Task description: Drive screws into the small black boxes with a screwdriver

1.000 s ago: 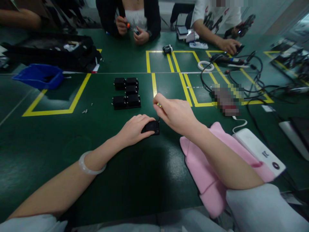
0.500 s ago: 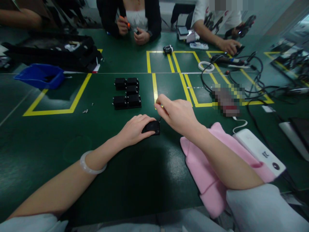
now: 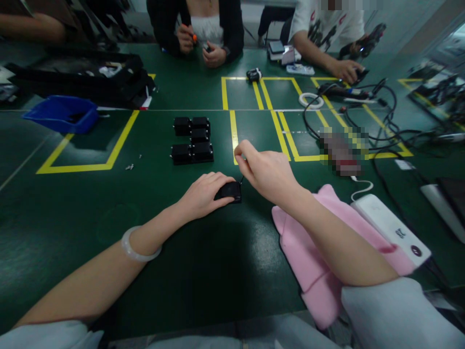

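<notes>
My left hand (image 3: 205, 195) is closed round a small black box-shaped part (image 3: 232, 191), pressing it down on the green tabletop (image 3: 152, 286). At the part's right end, my right hand (image 3: 267, 170) pinches a thin dark rod-like tool (image 3: 242, 180), its tip slanting down to the part's edge. The fingers hide the upper end of that tool, so its exact kind does not show. Beyond my left hand stand several similar black parts (image 3: 191, 139) in a cluster, with small shiny ends. A few tiny screws (image 3: 130, 166) lie to their left.
A blue bin (image 3: 61, 115) and black trays (image 3: 83, 77) occupy the far left. Under my right forearm lies a pink cloth (image 3: 308, 261), beside a white power bank (image 3: 392, 230). Black cables (image 3: 394, 104) tangle at right. Two people's hands work across the table.
Both hands hold nearly the same pose at the black part. The whole view has shifted very slightly; nothing else has visibly moved.
</notes>
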Action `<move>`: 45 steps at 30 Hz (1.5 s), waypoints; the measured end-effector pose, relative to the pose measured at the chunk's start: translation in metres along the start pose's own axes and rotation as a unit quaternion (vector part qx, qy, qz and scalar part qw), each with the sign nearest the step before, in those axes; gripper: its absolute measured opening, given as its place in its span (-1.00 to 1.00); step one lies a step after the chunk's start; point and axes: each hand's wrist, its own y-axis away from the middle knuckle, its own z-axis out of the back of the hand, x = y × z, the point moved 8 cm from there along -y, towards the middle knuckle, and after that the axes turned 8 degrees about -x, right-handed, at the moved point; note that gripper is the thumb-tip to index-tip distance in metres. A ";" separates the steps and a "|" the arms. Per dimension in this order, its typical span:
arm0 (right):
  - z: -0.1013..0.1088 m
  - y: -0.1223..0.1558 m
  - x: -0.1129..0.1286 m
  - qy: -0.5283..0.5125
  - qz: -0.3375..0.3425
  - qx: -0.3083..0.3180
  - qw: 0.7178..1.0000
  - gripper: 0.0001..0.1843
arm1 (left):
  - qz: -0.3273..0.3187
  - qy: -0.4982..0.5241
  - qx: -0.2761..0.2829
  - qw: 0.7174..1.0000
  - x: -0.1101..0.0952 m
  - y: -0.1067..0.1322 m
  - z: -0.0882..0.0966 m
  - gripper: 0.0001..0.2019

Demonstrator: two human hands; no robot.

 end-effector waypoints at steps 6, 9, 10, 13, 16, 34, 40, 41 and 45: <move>0.003 0.000 0.002 -0.044 0.017 -0.002 0.999 -0.62 | 0.003 -0.003 -0.001 1.000 0.000 0.000 0.000 -0.60; 0.002 0.000 0.002 -0.020 0.019 0.000 1.000 -0.57 | 0.004 -0.001 0.002 1.000 0.000 -0.001 0.000 -0.60; 0.001 0.000 0.001 -0.009 0.014 0.001 1.000 -0.58 | 0.005 0.000 0.003 1.000 0.000 -0.001 0.000 -0.60; 0.000 0.000 -0.001 -0.002 0.004 0.004 1.000 -0.62 | 0.006 -0.001 0.005 1.000 0.000 -0.001 0.000 -0.59; 0.002 0.000 0.000 -0.028 0.010 -0.001 1.000 -0.64 | 0.006 -0.004 0.004 1.000 0.000 -0.001 0.000 -0.60; 0.001 0.001 -0.001 0.001 0.023 0.011 1.000 -0.61 | 0.005 -0.004 0.001 1.000 0.000 0.000 -0.001 -0.60; 0.005 0.001 0.000 -0.030 0.033 0.001 0.999 -0.64 | 0.003 -0.004 -0.003 1.000 0.001 0.000 0.000 -0.60; 0.005 0.001 0.000 -0.022 0.035 0.003 0.999 -0.62 | 0.002 -0.004 -0.003 1.000 0.001 0.000 0.000 -0.60; 0.003 0.001 -0.004 0.002 0.026 0.013 1.000 -0.61 | 0.002 -0.003 -0.003 1.000 0.001 0.000 -0.001 -0.61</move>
